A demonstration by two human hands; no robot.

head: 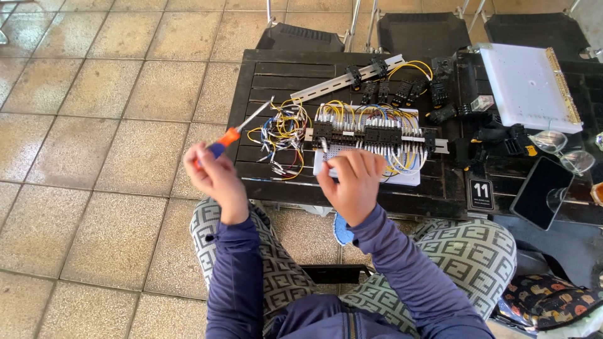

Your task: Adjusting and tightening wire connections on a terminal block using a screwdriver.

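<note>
My left hand (213, 176) is closed around the orange and blue handle of a screwdriver (242, 128), whose metal shaft points up and right toward a loose bundle of coloured wires (281, 135). My right hand (352, 182) rests on the near edge of a white perforated board (411, 177) on the black slatted table (270, 75). The fingers curl over the board's front; whether they pinch a wire is hidden. Across the board runs a row of black relay sockets (364, 133) wired in yellow, white and blue.
A metal mounting rail (326, 85) with black clips lies behind the board, beside several loose black sockets (408, 91). A white panel (527, 88), glasses (562, 150) and a dark tablet (541, 191) sit at the right. Chairs (301, 37) stand beyond the table; tiled floor lies left.
</note>
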